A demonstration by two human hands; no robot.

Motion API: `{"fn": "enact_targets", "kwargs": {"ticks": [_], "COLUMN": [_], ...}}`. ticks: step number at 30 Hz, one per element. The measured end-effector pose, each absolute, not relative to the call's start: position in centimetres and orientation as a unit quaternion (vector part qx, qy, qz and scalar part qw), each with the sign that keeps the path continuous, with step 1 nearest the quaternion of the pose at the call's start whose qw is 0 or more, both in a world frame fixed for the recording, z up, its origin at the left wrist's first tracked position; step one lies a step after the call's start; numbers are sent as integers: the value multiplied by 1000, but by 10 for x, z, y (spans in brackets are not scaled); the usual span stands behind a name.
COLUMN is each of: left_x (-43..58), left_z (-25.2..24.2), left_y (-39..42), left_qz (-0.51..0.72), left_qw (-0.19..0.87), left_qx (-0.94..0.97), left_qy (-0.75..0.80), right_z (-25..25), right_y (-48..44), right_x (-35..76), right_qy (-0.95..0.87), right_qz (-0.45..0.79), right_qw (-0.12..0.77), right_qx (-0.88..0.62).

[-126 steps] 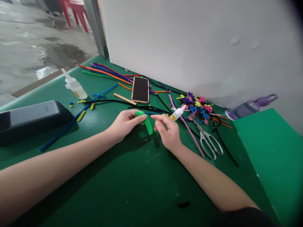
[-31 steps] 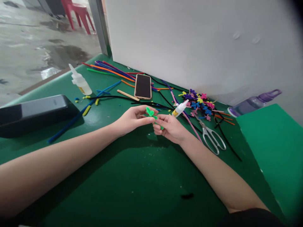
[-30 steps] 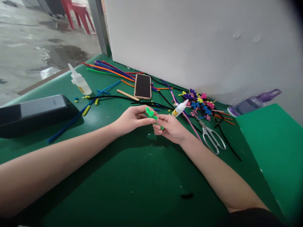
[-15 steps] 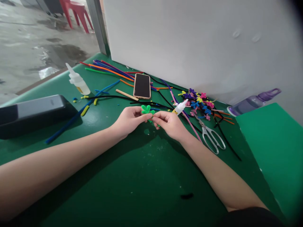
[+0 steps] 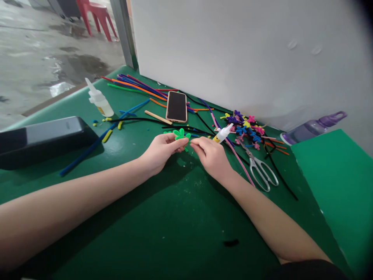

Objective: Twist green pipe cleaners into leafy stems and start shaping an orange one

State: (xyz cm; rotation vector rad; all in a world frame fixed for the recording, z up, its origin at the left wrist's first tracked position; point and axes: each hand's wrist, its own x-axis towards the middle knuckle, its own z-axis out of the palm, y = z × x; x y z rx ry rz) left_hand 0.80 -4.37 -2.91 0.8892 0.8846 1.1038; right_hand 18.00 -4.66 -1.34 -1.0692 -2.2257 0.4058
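Note:
My left hand (image 5: 161, 149) pinches a small green pipe-cleaner flower (image 5: 180, 134) just above the green table (image 5: 163, 217). My right hand (image 5: 210, 156) is closed on the same green piece from the right, fingertips meeting the left hand's. A small white glue bottle with a yellow label (image 5: 222, 133) lies just beyond my right hand. Steel scissors (image 5: 259, 171) lie to its right, next to a heap of finished coloured pipe-cleaner flowers (image 5: 246, 128).
A phone (image 5: 176, 106) lies face up near the white wall among loose coloured pipe cleaners (image 5: 136, 88). A larger glue bottle (image 5: 98, 101) stands at left, a dark box (image 5: 43, 138) at far left, a purple water bottle (image 5: 313, 126) at right.
The straight green pipe cleaner has been bent into a looped flower shape. Both hands have stayed together, shifting slightly away from me; my right hand has turned palm down.

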Motion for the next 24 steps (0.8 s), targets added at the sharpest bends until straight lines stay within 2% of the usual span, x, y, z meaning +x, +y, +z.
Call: {"fn": "enact_targets", "kwargs": {"ticks": [5,7,9,13,16,24], "left_x": [0,-1,-1,-1,0,5], "left_z": [-28,-29,-29,-28,-28,-31], "left_y": [-34,-33,-35,-38,-37,-40], "left_qz": [452,445,434,415,432,449], "left_qw": [755,758,749,695,639,591], "left_qx": [369,390,434,528,556,533], "left_qy": [299,274,251,256,309,405], "right_z": [-11,-10,-8,-9,-13,-17], "right_y": [-42,-42,-43,-43,-41,-37], "right_x": [181,181,182,184,185,183], "right_qy": [-571,-467,-404,-370,-384,-541], "right_qz": [645,760,819,850,831,680], "right_qw": [352,323,286,244,253,298], "right_qx": [-366,-318,-290,-285,-315,-396]}}
